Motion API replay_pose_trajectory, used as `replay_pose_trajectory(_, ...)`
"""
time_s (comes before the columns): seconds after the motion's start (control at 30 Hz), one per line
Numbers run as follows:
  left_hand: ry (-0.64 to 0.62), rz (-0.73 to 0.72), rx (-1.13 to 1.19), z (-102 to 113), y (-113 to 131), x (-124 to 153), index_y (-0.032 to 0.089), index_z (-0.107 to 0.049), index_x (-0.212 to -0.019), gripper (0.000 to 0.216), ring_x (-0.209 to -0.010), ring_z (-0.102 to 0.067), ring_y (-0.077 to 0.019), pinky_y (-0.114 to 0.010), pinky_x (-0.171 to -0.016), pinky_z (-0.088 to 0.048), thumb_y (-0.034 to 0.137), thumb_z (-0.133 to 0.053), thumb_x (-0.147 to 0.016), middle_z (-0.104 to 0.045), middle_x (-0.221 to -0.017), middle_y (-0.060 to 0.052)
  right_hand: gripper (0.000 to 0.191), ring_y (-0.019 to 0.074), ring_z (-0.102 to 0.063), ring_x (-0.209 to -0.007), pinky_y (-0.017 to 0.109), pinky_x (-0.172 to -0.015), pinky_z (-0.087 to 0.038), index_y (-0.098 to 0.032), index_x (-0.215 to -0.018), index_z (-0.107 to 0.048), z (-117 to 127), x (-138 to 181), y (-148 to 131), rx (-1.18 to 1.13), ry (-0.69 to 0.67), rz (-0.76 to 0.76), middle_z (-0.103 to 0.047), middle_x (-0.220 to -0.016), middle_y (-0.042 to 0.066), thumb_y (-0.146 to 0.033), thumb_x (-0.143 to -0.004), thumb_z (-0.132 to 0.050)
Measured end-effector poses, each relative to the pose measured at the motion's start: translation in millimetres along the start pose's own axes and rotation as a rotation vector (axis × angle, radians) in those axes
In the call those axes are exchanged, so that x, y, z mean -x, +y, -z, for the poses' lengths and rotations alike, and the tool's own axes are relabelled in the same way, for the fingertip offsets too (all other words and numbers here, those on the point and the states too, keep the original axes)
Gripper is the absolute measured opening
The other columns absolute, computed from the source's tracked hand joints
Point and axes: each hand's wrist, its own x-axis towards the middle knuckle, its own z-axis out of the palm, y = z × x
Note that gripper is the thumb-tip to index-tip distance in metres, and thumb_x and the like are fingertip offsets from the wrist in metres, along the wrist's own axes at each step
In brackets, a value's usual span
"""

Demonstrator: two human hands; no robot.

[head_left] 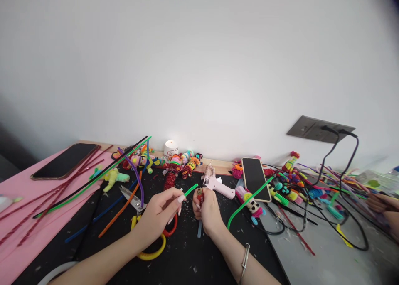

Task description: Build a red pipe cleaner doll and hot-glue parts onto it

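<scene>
My left hand [165, 210] pinches a short green pipe cleaner [191, 190], its free end pointing right. Wrapped in my right hand [208, 212] is a small red lighter [200, 196] with its metal top upward, close to the pipe cleaner's tip. I cannot make out a flame. Scissors [152, 255] with yellow and red handles lie partly under my left hand. A pale glue gun [220, 187] rests just beyond my right hand. Below that hand, a translucent strip [199, 229] shows on the black mat [193, 264].
Long pipe cleaners [93, 185] cross the pink board [28, 212] beside a dark phone [65, 162]. A second phone [256, 179], a bent green pipe cleaner [246, 202] and several fuzzy figures stand right. Black cables [355, 152] hang from the wall socket [321, 129]. Another person's hand [382, 204] is far right.
</scene>
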Motion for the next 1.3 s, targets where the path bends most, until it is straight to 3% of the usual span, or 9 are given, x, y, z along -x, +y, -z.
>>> replay_pose_trajectory(0.43, 0.002, -0.001, 0.008, -0.2, 0.3, 1.2, 0.017, -0.057, -0.081, 0.029, -0.048, -0.039, -0.0085, -0.021, -0.046, -0.032, 0.043, -0.046, -0.090, -0.046, -0.060, 0.005, 0.038, 0.0079, -0.017, -0.035, 0.023, -0.036, -0.011, -0.022, -0.047, -0.036, -1.6, 1.6, -1.9, 0.025, -0.009, -0.009, -0.028, -0.040, -0.006, -0.027, -0.083, -0.025)
replay_pose_trajectory(0.8, 0.002, -0.003, 0.003, -0.1, 1.2, 1.9, 0.017, -0.057, -0.081, 0.028, -0.047, -0.038, -0.0078, -0.020, -0.045, -0.032, 0.041, -0.046, -0.091, -0.045, -0.059, 0.006, 0.038, 0.0094, -0.023, -0.039, 0.024, -0.040, -0.018, -0.023, -0.048, -0.035, -3.0, 7.0, -3.0, 0.184, -0.031, 0.070, -0.030, -0.043, -0.004, -0.034, -0.083, -0.028)
replay_pose_trajectory(1.1, 0.009, -0.002, -0.008, 0.1, 0.7, 1.3, 0.017, -0.057, -0.081, 0.028, -0.048, -0.038, -0.0083, -0.020, -0.046, -0.032, 0.042, -0.046, -0.091, -0.045, -0.059, 0.005, 0.038, 0.0092, -0.019, -0.038, 0.024, -0.039, -0.016, -0.022, -0.049, -0.036, -3.6, 3.6, -4.2, 0.083, 0.009, -0.005, -0.028, -0.042, -0.005, -0.031, -0.084, -0.025)
replay_pose_trajectory(1.3, 0.015, -0.001, -0.010, -0.1, 1.7, 1.0, 0.017, -0.058, -0.081, 0.029, -0.047, -0.037, -0.0085, -0.020, -0.045, -0.032, 0.043, -0.046, -0.090, -0.045, -0.059, 0.005, 0.039, 0.0100, -0.026, -0.039, 0.025, -0.041, -0.020, -0.023, -0.046, -0.035, -5.2, 8.2, -3.7, 0.236, -0.032, 0.141, -0.031, -0.043, -0.004, -0.035, -0.083, -0.029)
